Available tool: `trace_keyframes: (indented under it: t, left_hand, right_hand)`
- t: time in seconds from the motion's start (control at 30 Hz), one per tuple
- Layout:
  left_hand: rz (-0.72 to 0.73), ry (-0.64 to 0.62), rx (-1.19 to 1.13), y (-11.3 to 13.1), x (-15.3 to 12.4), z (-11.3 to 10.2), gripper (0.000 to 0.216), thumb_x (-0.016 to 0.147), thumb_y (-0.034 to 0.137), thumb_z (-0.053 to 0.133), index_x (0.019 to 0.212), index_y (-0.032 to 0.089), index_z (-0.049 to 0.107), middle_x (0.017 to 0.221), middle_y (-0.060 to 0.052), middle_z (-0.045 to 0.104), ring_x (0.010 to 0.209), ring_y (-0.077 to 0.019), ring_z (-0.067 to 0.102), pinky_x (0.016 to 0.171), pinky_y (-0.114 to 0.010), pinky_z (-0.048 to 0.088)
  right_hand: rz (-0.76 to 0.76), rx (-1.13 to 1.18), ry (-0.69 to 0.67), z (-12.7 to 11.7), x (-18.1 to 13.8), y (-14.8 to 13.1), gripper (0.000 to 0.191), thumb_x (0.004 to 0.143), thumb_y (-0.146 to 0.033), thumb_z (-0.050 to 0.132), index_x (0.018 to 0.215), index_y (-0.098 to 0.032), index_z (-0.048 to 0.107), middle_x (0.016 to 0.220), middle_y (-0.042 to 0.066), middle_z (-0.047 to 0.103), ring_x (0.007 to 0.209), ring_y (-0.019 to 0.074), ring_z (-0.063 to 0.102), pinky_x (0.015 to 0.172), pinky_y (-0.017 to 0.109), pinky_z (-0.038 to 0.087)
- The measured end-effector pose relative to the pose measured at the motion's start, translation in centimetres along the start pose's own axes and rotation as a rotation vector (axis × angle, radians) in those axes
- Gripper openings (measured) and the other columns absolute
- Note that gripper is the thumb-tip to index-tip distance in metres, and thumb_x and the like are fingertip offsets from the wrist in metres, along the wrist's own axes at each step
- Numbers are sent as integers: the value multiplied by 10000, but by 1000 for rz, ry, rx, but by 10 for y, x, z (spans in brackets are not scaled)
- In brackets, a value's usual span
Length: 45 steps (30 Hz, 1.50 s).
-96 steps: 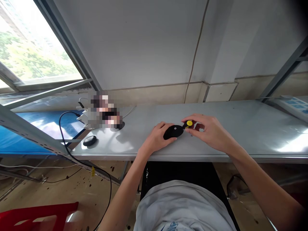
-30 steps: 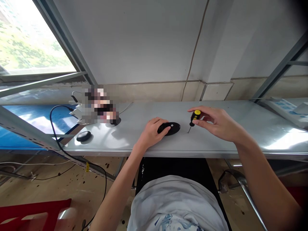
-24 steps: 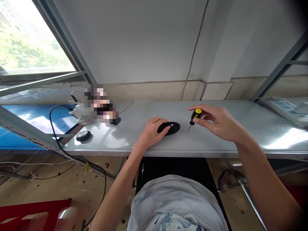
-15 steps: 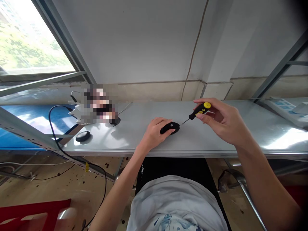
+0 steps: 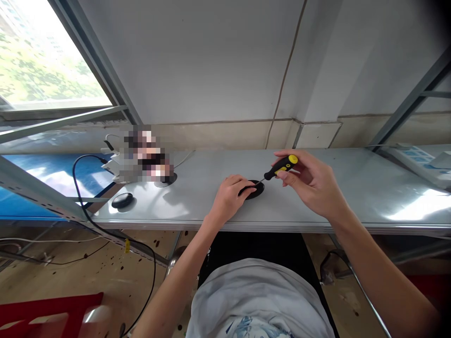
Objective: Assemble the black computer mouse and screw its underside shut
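Screwdriver [image 5: 281, 167] lowered onto mouse [image 5: 254, 189] (mid-bench)

Black oval part [image 5: 256, 189] half hidden under left hand [image 5: 228, 199].

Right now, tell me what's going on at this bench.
A person sits at a grey metal bench. The left hand steadies a small black oval device lying flat on the bench. The right hand holds a small screwdriver with a black and yellow handle, tilted so its thin tip points down at the device's top. Off to the left lie a second black oval piece and a black cable.
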<state>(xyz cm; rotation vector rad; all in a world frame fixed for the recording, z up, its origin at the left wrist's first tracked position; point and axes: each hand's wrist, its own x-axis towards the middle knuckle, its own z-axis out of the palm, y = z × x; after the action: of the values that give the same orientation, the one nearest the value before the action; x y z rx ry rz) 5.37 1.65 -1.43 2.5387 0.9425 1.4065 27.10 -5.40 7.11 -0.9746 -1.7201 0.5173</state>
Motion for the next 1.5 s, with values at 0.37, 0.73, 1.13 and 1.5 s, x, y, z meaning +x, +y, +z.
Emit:
trace_keyframes:
  t: [0.37,0.73,1.13,1.5]
  left_hand:
    - [-54,-3,-23,-3,-2,1,173,986,356,661,971,210,753,912,-58,705,866,-205,657,809,-373,527]
    - [-62,13,-49,0,-1,-1,156,993,338,653,971,213,744,903,-45,677,869,-189,627,794,-344,514]
    - [28,12,-19,2,0,-2,142,1011,311,620,942,194,662,897,-49,654,869,-194,595,801,-341,506]
    - [117,-12,76,7,0,-6,243,1011,361,619,1185,193,642,1024,-90,659,976,-219,602,889,-370,522]
  right_hand:
    - [-12,2,8,-2,0,-1,365,947,-450,686,1272,-288,657,1126,65,695,921,227,670,739,353,612]
    - [-35,26,8,-3,1,-2,353,953,-438,683,1272,-290,657,1134,70,695,940,231,670,747,357,617]
    - [-61,63,-61,-9,1,-1,309,973,-355,675,1279,-319,650,1128,47,688,905,206,652,731,335,584]
    - [-100,8,-141,-11,-2,1,346,1006,-319,621,1351,-345,612,1149,38,669,934,194,652,801,334,581]
